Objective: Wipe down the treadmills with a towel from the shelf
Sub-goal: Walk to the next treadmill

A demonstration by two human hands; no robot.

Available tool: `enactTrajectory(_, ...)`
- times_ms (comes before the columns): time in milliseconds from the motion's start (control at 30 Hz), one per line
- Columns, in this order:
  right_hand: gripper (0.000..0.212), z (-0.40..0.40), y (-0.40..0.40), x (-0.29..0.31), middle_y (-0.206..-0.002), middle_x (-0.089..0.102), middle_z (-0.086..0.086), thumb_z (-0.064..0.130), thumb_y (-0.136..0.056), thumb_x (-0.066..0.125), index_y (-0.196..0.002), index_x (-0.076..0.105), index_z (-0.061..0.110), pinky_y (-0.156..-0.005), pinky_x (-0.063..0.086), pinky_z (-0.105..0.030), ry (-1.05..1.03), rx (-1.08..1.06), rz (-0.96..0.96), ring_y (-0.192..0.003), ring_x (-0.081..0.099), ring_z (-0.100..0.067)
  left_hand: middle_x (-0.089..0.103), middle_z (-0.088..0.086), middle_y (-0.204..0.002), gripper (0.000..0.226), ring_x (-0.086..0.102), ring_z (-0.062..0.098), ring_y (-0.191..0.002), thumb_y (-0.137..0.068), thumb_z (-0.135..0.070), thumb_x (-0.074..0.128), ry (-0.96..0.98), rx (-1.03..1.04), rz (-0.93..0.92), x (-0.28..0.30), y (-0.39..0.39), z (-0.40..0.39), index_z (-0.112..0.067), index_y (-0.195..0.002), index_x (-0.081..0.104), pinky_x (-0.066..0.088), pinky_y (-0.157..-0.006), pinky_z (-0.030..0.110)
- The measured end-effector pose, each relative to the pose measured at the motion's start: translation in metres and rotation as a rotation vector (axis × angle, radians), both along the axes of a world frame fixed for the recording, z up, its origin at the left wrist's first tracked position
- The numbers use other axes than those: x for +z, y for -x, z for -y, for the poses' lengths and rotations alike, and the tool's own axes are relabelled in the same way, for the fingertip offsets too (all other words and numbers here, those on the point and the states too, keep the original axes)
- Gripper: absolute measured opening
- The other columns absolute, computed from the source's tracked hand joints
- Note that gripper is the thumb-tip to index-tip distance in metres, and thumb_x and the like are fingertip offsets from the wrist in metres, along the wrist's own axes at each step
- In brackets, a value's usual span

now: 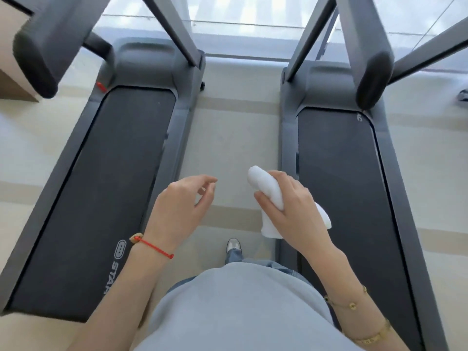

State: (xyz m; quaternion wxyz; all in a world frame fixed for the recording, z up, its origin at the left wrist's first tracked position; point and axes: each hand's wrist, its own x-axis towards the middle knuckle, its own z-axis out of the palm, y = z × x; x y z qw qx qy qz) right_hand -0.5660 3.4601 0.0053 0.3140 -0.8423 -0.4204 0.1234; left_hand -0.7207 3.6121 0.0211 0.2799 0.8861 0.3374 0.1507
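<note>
Two grey treadmills with black belts lie below me, the left treadmill (106,173) and the right treadmill (339,173). I stand in the floor gap between them. My right hand (291,206) grips a rolled white towel (268,191), held in the air over the inner edge of the right treadmill. My left hand (182,201) hovers beside it over the gap, fingers loosely curled, holding nothing.
Padded handrail ends jut in at the upper left (38,54) and upper right (374,79), with sloping uprights behind them. A window runs along the far wall (240,29). My shoe (234,245) stands on the pale floor between the machines.
</note>
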Motion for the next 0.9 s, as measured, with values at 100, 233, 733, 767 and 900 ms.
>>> enactTrajectory(100, 0.038, -0.017, -0.038, 0.006, -0.108, 0.061, 0.007, 0.046, -0.094, 0.051, -0.123, 0.052, 0.021, -0.088, 0.044, -0.039, -0.023, -0.053, 0.015, -0.093, 0.053, -0.016, 0.073, -0.002, -0.096, 0.023, 0.066, 0.012, -0.081, -0.099, -0.025, 0.056, -0.029, -0.078, 0.001, 0.006, -0.050, -0.024, -0.016, -0.113, 0.072, 0.058, -0.078, 0.037)
enactTrajectory(233, 0.042, -0.031, -0.079, 0.009, -0.112, 0.061, 0.007, 0.050, -0.094, 0.049, -0.126, 0.051, 0.022, -0.088, 0.045, -0.036, -0.042, -0.134, 0.037, -0.093, 0.053, -0.013, 0.072, -0.006, -0.093, 0.021, 0.061, 0.008, -0.078, -0.099, -0.027, 0.056, -0.037, -0.142, 0.013, 0.011, -0.104, -0.046, -0.020, -0.111, 0.072, 0.056, -0.078, 0.036)
enactTrajectory(733, 0.047, -0.040, -0.184, -0.012, -0.114, 0.060, 0.006, 0.052, -0.093, 0.047, -0.129, 0.051, 0.022, -0.092, 0.043, -0.040, 0.028, -0.463, -0.051, -0.099, 0.055, -0.018, 0.071, -0.007, -0.093, 0.019, 0.057, 0.006, -0.077, -0.099, -0.023, 0.056, -0.016, -0.485, 0.010, -0.007, -0.283, -0.099, -0.020, -0.107, 0.073, 0.056, -0.077, 0.036)
enactTrajectory(767, 0.047, -0.043, -0.192, -0.013, -0.113, 0.060, 0.006, 0.052, -0.093, 0.047, -0.129, 0.051, 0.023, -0.092, 0.043, -0.039, 0.033, -0.483, -0.053, -0.098, 0.054, -0.018, 0.072, -0.007, -0.093, 0.019, 0.057, 0.006, -0.077, -0.099, -0.023, 0.056, -0.013, -0.508, 0.015, -0.008, -0.297, -0.102, -0.019, -0.107, 0.073, 0.056, -0.077, 0.036)
enactTrajectory(900, 0.042, -0.054, -0.223, -0.015, -0.110, 0.060, 0.011, 0.052, -0.092, 0.050, -0.126, 0.052, 0.027, -0.086, 0.042, -0.029, 0.067, -0.537, -0.024, -0.092, 0.052, -0.012, 0.074, -0.006, -0.095, 0.017, 0.063, 0.011, -0.080, -0.098, -0.020, 0.059, -0.024, -0.588, 0.041, -0.009, -0.350, -0.113, -0.017, -0.105, 0.074, 0.056, -0.076, 0.038)
